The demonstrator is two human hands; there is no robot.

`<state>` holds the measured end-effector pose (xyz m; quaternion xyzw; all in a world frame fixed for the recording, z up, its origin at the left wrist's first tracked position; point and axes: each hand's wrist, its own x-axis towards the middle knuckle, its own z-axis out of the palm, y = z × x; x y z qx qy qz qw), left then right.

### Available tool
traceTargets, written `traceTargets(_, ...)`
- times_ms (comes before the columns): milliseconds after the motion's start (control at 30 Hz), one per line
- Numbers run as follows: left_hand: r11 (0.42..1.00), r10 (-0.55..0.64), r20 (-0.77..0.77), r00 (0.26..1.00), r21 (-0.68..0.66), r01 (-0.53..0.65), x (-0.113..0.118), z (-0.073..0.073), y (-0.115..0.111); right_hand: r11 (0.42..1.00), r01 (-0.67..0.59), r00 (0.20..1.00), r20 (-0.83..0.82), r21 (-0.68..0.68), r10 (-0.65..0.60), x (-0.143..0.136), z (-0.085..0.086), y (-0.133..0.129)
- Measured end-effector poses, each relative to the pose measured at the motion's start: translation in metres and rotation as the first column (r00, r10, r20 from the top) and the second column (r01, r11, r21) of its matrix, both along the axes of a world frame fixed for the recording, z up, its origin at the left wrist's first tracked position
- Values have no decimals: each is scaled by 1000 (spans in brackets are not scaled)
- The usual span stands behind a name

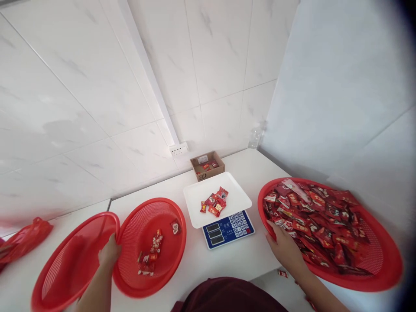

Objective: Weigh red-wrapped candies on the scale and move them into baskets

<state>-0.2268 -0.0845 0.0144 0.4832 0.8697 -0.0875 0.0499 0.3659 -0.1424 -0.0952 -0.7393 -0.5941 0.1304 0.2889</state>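
Observation:
My left hand (110, 251) is closed on the right-hand rim of a tilted red plastic basket (112, 221), right where it meets a second red basket (118, 277) holding a few wrapped candies (156, 247). My right hand (284, 245) grips the near left rim of a large red basket (385, 277) heaped with red-wrapped candies (312, 216); its fingers are partly hidden by the rim. Between the baskets stands a blue digital scale (229, 229). Several candies (216, 203) lie on its white tray (198, 199).
Behind the scale is a small cardboard box (211, 172) with candies inside. A clear plastic bottle (255, 138) stands in the corner by the walls. At far left lies a red plastic bag (29, 238). A candy (282, 273) lies beyond the white table's (198, 260) near edge.

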Motion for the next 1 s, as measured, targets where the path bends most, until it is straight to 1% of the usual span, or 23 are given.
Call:
traceTargets(100, 990, -69, -65, 996, -126, 61, -6, 2, -3, 1000, -7, 1000, -1, 13, 7, 0, -1, 0)
traceTargets(167, 968, -200, -117, 973, -177, 178, -8, 3, -6, 1000, -9, 1000, 1, 21, 9, 1, -1, 0)
traceTargets(233, 931, -330, -145, 933, -210, 297, -9, 3, -9, 1000, -9, 1000, 6, 30, 9, 1, -1, 0)
traceTargets(333, 882, -440, -129, 889, -245, 402, -8, 1, -12, 999, -7, 1000, 11, 42, 6, 1, -2, -1)
traceTargets(467, 863, -463, -81, 883, -268, 428, 1, -3, -12, 999, 0, 1000, 15, 49, -1, 1, -4, -1)
traceTargets(567, 853, -490, -92, 867, -252, 456, 6, -4, -10, 999, -13, 1000, 20, 43, 12, 2, -6, -1)
traceTargets(633, 850, -502, -122, 856, -250, 463, 7, -1, -7, 999, -22, 1000, 22, 32, 21, 2, -6, -1)
traceTargets(733, 870, -484, -167, 859, -200, 451, 12, 9, 5, 1000, -15, 1000, 26, 20, 14, 2, -6, -1)
traceTargets(800, 889, -457, -160, 875, -117, 442, 29, 17, 17, 1000, -11, 1000, 28, 22, 10, 2, -5, 0)
traceTargets(867, 896, -443, -83, 893, -13, 443, 62, 24, 30, 1000, -9, 1000, 26, 25, 8, 1, -5, 0)
traceTargets(900, 885, -463, -5, 886, 56, 462, 85, 25, 36, 1000, -8, 1000, 25, 25, 7, 1, -5, 0)
traceTargets(933, 865, -500, 107, 860, 123, 487, 111, 25, 41, 1000, -4, 1000, 24, 24, 3, 1, -5, 1)
traceTargets(967, 844, -535, 226, 814, 186, 504, 139, 23, 45, 1000, -1, 1000, 22, 25, 1, 1, -5, 1)
traceTargets(1000, 817, -576, 271, 771, 207, 538, 168, 20, 49, 1000, -3, 1000, 20, 25, 3, 1, -6, 1)
